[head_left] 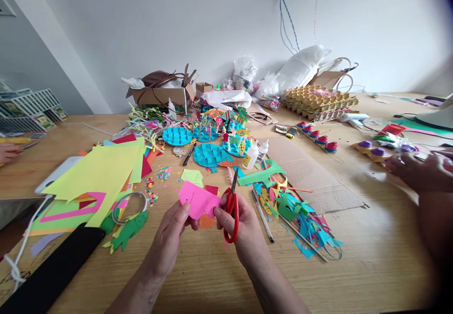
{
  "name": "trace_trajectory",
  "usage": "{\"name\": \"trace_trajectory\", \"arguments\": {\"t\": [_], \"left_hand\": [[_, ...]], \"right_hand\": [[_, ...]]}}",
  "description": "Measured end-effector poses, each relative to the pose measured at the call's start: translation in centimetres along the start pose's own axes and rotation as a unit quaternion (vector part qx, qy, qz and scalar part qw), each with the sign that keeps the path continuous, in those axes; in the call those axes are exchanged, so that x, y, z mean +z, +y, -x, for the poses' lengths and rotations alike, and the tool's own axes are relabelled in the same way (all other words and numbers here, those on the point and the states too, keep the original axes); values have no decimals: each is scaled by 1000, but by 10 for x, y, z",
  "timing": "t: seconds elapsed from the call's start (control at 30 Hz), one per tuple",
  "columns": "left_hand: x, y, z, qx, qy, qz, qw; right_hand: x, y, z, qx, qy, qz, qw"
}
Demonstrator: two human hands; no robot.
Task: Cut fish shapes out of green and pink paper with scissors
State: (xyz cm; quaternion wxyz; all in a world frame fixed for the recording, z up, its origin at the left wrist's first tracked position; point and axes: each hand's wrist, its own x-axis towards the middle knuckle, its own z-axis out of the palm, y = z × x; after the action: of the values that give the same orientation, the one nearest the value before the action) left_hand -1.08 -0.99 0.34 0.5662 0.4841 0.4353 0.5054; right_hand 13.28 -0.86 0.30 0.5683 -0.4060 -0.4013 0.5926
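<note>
My left hand (173,224) pinches the left side of a pink paper piece (198,199) with a drawn outline on it. In my right hand (240,224) is a pair of red-handled scissors (231,205), its blades pointing away from me. The right thumb and fingertips also touch the right end of the pink paper. Beyond the paper lies a yellow-green paper piece (192,177) with a drawn line. An orange scrap (207,221) shows just below the pink paper. Green paper fish (129,231) lie left of my left hand.
Coloured paper sheets (109,167) are stacked at left, beside a black strap-like object (56,267). Glue bottles (251,156), blue paper discs (208,155), a pen (263,217) and paper scraps (297,205) surround the work area. Another person's hand (421,170) reaches in at right; cardboard (307,177) lies between.
</note>
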Motion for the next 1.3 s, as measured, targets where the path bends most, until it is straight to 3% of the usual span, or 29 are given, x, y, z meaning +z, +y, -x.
{"name": "trace_trajectory", "arguments": {"t": [0.43,0.67,0.87,1.07,1.3], "left_hand": [[7,6,-4,0,68,-99,993],[0,7,-1,1,36,-144,989],[5,8,0,4,84,-124,989],[5,4,1,30,135,-52,989],[13,-3,-2,36,97,10,995]], "right_hand": [[6,-6,-1,22,-15,20,999],[8,-7,-4,16,-27,12,999],[11,-10,0,21,-40,40,998],[9,2,27,40,-91,118,988],[11,22,40,40,-106,159,981]]}}
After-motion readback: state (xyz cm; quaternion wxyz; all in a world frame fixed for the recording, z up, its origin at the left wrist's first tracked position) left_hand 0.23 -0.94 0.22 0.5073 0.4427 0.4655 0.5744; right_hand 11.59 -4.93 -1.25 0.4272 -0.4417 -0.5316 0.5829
